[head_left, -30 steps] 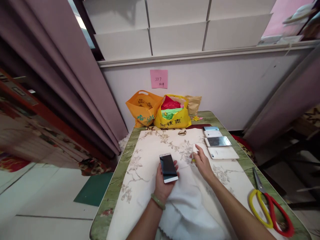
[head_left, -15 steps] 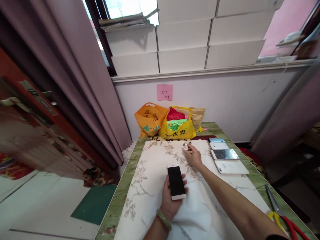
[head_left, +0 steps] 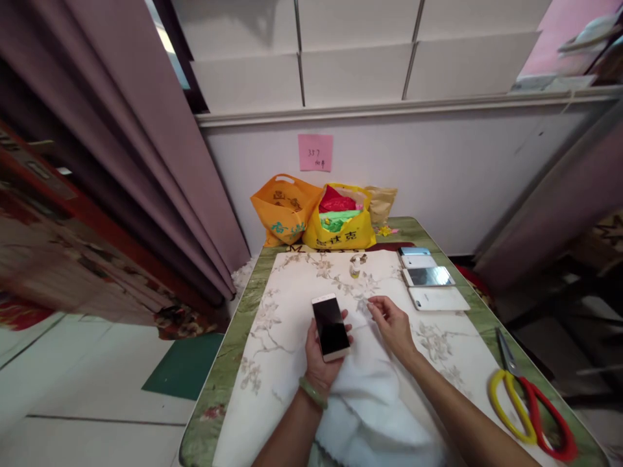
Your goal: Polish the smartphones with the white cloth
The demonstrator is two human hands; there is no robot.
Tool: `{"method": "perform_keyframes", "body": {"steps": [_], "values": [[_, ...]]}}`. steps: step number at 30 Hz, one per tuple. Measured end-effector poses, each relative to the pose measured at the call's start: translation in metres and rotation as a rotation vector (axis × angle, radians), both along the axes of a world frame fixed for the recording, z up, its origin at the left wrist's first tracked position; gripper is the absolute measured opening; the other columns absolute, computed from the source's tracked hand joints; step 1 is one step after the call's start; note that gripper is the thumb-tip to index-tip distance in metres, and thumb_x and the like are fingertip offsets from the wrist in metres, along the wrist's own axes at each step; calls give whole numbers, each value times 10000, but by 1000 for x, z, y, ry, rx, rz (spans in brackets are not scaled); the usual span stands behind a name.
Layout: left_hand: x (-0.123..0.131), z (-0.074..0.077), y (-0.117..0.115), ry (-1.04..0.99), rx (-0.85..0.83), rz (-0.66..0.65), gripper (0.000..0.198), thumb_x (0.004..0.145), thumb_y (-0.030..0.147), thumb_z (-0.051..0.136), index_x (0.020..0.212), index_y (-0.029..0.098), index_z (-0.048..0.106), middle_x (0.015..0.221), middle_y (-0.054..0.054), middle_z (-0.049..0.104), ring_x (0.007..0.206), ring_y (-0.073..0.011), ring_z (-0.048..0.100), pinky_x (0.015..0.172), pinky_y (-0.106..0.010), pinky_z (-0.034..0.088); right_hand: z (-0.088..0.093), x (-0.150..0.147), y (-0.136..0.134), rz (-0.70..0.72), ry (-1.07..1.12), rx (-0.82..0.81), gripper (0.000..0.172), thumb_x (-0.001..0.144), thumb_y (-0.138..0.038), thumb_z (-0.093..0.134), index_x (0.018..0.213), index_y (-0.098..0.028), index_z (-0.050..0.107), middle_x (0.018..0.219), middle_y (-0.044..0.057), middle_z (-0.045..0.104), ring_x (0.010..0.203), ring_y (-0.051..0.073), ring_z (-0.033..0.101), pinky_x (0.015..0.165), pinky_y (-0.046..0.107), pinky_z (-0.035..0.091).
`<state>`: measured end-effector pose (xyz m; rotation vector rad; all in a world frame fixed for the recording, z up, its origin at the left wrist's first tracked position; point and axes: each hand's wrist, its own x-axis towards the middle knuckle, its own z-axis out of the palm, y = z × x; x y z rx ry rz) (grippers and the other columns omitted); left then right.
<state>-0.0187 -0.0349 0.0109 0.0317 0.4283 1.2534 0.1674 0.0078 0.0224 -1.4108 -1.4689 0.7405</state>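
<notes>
My left hand (head_left: 325,353) holds a smartphone (head_left: 331,327) with a white and gold frame, its dark screen facing up. A green bangle (head_left: 313,392) is on that wrist. To the right of the phone, my right hand (head_left: 393,325) is closed in a pinch, with a bit of whitish material at the fingertips that looks like an edge of the white cloth (head_left: 374,395). The cloth lies bunched below and between my hands. A small clear bottle (head_left: 355,267) with a white top stands on the floral mat (head_left: 272,311), beyond both hands.
Several phones (head_left: 428,277) lie in a row at the right. Scissors (head_left: 516,383) with yellow and red handles rest near the table's right edge. An orange bag (head_left: 287,211), a yellow bag (head_left: 341,227) and a brown paper bag (head_left: 381,204) stand against the wall.
My right hand has let go of the small bottle and moved back toward me, to the cloth beside the phone. The left hand still holds the phone. The view has tilted down.
</notes>
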Motion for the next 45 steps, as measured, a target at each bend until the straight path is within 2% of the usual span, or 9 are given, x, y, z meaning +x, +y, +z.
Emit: {"method": "perform_keyframes", "body": {"steps": [6, 13, 16, 19, 25, 28, 33, 40, 45], "values": [[-22, 8, 2, -121, 125, 173, 495, 928, 408, 408, 1380, 212, 457, 1304, -123, 589, 959, -191, 630, 842, -333, 507, 15, 2, -76, 246, -290, 39, 264, 911, -434, 519, 860, -213, 654, 783, 14, 634, 586, 119, 556, 592, 243, 440], [-43, 22, 0, -110, 184, 292, 521, 915, 402, 437, 1404, 223, 418, 1329, -122, 565, 970, -188, 609, 856, -331, 495, 15, -51, -88, 455, -651, 99, 456, 730, -532, 722, 1079, -261, 612, 972, 34, 661, 799, 203, 655, 635, 281, 479], [-48, 27, -4, -107, 191, 301, 512, 918, 400, 432, 1397, 221, 427, 1327, -118, 568, 966, -187, 611, 854, -332, 495, 14, -62, -84, 505, -728, 78, 190, 821, -365, 657, 967, -244, 651, 892, 35, 669, 759, 197, 649, 643, 284, 470], [-50, 29, -7, -96, 162, 292, 519, 915, 426, 434, 1387, 209, 439, 1295, -126, 591, 944, -194, 621, 840, -348, 503, 10, -46, -73, 390, -441, 17, 168, 889, -345, 540, 865, -232, 663, 816, 19, 668, 708, 165, 625, 652, 265, 464], [-22, 22, -11, -43, 54, 126, 498, 907, 436, 464, 1325, 169, 510, 1246, -141, 622, 917, -220, 644, 810, -369, 512, -7, 18, -45, -201, 487, -265, 400, 806, -557, 584, 1004, -213, 634, 865, 18, 693, 743, 183, 642, 615, 276, 516], [1, 13, -12, -20, 9, -32, 541, 887, 492, 486, 1288, 132, 542, 1230, -163, 626, 862, -228, 653, 763, -376, 522, -13, 28, -42, -282, 652, -290, 462, 776, -563, 603, 1067, -204, 619, 992, 36, 695, 855, 199, 658, 696, 308, 549], [21, -2, -13, 16, 2, -222, 545, 887, 506, 481, 1186, 65, 600, 1024, -184, 693, 814, -248, 670, 729, -386, 529, -6, 8, -47, -421, 832, -188, 397, 762, -533, 631, 974, -199, 594, 900, 4, 671, 837, 176, 647, 749, 286, 539], [17, -11, -8, -16, -13, -145, 479, 907, 379, 494, 1286, 88, 533, 1156, -175, 666, 1057, -282, 640, 934, -437, 485, 14, -22, -55, -371, 470, 118, 336, 877, -465, 528, 1009, -171, 623, 885, 29, 667, 826, 180, 626, 771, 295, 507], [19, -9, -8, -58, -11, -25, 451, 910, 363, 498, 1259, 84, 559, 1162, -165, 668, 1069, -263, 637, 954, -405, 478, 11, -23, -55, -116, -32, 454, 310, 934, -287, 465, 1204, -219, 601, 1228, 85, 620, 1146, 234, 569, 1009, 417, 428]]}}
